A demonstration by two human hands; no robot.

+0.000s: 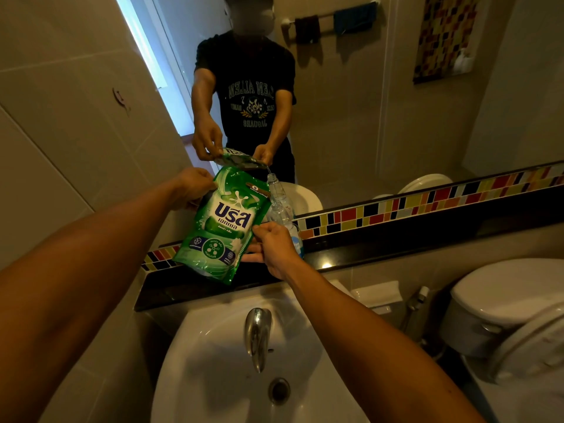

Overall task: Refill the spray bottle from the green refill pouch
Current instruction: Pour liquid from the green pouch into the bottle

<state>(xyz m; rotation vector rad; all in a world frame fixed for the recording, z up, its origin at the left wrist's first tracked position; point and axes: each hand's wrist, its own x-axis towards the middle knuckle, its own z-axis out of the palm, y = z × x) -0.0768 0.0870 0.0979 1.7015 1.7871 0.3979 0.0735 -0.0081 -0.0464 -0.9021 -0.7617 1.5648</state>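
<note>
— Tipping from the left, is it? What is the left hand [195, 186] doing?

— It is gripping the upper left edge of the green refill pouch [224, 222], fingers curled round the back and thumb on the front, clamped on the film. The pouch is hanging tilted above the dark ledge [396, 248], with its top right corner leaning toward the open neck of the spray bottle [282, 213].

— And the bottle?

— It is standing on the ledge against the mirror [396, 117], just right of the pouch, clear and capless. How full it is, I cannot tell.

— The right hand [274, 247]?

— It is pinching the pouch's lower right edge, thumb on the front and fingers beneath, close together.

— What is likely going wrong from here?

— Nobody is steadying the bottle, I am thinking. If the corner is nudging the neck, the bottle may be toppling toward the sink [213, 346]. Squeezing the soft pouch too hard may be sending liquid past the narrow mouth onto the ledge.
</note>
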